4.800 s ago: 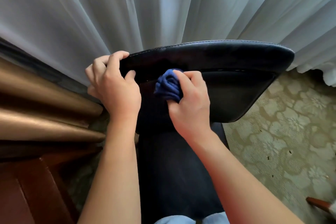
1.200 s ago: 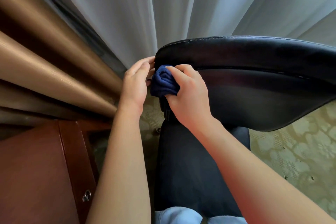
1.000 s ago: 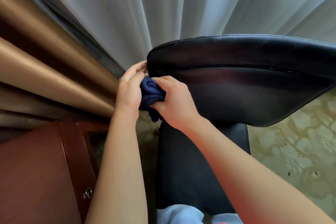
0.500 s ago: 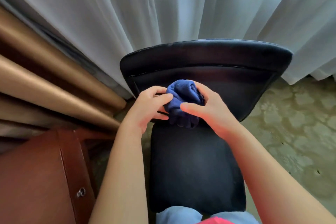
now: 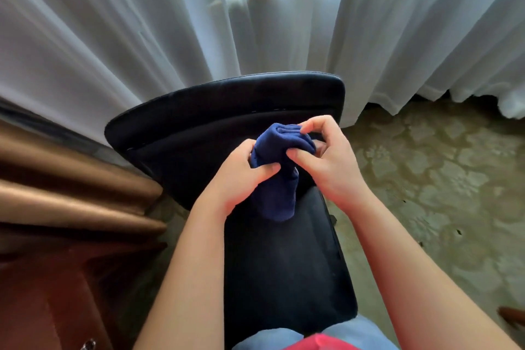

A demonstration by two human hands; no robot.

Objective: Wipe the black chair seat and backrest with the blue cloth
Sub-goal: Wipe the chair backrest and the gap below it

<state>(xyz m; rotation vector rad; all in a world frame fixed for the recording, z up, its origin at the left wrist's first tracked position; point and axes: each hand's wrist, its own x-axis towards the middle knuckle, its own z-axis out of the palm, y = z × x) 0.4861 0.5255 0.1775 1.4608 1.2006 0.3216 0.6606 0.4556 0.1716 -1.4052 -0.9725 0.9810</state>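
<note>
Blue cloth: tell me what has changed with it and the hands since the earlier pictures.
The right hand has carried the blue cloth off the backrest's left edge to mid-air in front of it. The left hand has let go of the backrest and now grips the cloth too. The right hand's hold on the cloth is unchanged, and the seat remains bare.
</note>
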